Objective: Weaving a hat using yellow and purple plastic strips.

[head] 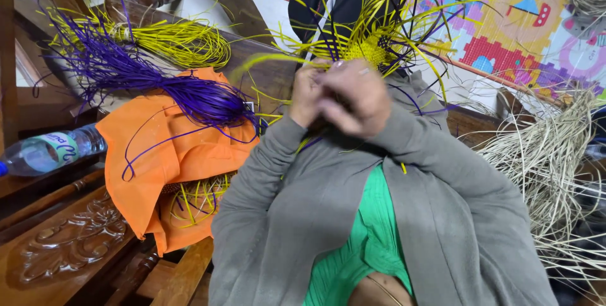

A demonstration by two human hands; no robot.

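A half-woven yellow-and-purple strip piece (372,44), loose ends fanning outward, is held upright above the grey cardigan (379,217).

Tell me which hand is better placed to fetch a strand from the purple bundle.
Probably the left hand: the purple bundle lies on the orange cloth at its side, while the right hand sits farther, gripping the yellow weave.

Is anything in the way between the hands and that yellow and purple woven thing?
Nothing visible is. The left hand and the right hand are already pressed together on the lower edge of the woven piece, gripping its yellow and purple strips. The purple strand bundle lies off to the side on the orange cloth, apart from them.
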